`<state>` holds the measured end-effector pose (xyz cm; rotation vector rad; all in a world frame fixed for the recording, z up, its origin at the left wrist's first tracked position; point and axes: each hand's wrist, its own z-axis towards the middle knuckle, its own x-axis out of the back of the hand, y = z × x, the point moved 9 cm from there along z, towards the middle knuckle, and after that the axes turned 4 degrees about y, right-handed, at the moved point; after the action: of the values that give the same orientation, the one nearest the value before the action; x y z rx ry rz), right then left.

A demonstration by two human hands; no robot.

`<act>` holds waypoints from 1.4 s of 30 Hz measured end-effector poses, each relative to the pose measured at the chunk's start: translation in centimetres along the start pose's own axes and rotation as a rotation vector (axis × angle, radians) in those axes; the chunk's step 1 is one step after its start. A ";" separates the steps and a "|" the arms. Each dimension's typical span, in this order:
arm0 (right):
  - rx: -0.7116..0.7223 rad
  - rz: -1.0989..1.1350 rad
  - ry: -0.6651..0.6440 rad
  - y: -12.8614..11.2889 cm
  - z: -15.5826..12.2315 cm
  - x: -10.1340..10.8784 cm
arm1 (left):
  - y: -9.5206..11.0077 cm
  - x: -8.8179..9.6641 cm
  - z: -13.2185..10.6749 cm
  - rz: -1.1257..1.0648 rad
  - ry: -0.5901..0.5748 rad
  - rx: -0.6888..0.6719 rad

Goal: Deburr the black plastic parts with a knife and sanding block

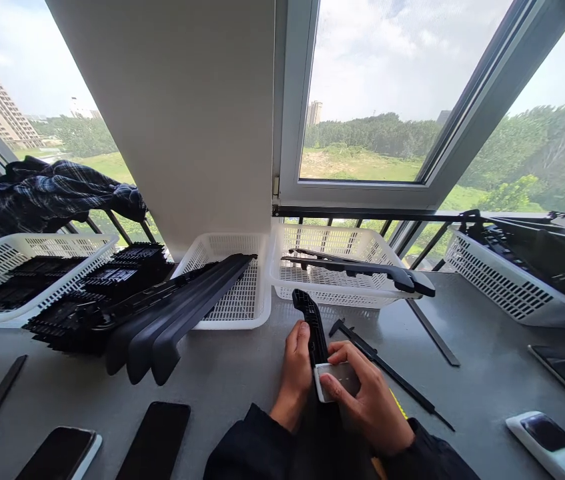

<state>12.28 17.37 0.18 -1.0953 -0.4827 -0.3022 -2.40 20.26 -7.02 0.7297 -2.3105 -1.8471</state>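
My left hand (295, 373) is wrapped round a long black plastic part (311, 321) that stands tilted up from the grey table (482, 373). My right hand (362, 397) pinches a small grey-white block (338, 381) and presses it against the side of that part. Both hands sit close together at the table's near edge, in dark sleeves. A black caliper-like tool (387, 367) lies on the table just right of my right hand.
White mesh baskets (332, 293) stand along the window, with long black trim pieces (182, 313) sticking out of them. Stacked black parts (97, 293) lie at left. Phones (552, 443) and dark flat strips (155, 440) lie on the table. A plaid cloth (42, 197) hangs on the railing.
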 end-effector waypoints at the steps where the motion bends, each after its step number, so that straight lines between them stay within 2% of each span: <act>1: 0.004 -0.003 -0.004 0.0 0.2 0.1 | 0.0 -0.1 0.0 0.004 -0.007 -0.005; 9: -0.011 -0.023 0.026 -0.2 0.2 0.3 | -0.7 0.4 0.4 0.001 0.036 0.013; 18: -0.058 -0.035 0.048 0.3 0.7 1.2 | -0.5 0.0 0.3 -0.003 0.005 0.002; 23: -0.054 -0.022 0.009 0.1 0.5 0.6 | -0.4 0.2 0.2 -0.008 0.022 0.006; 28: -0.090 -0.038 0.071 0.8 0.7 1.5 | -0.3 -0.1 0.1 -0.017 -0.009 -0.005; 33: -0.052 -0.017 0.023 0.3 0.4 0.5 | -0.4 0.2 0.2 -0.012 0.017 0.004; 38: -0.131 -0.050 0.144 1.5 0.5 1.9 | -0.5 0.3 0.3 0.001 0.034 -0.006; 42: -0.105 -0.017 0.079 1.0 0.3 0.8 | -0.7 0.3 0.3 0.023 0.024 0.001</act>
<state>13.38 18.09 -0.08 -1.1769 -0.4098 -0.3875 -2.60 20.28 -7.83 0.7186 -2.2951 -1.8182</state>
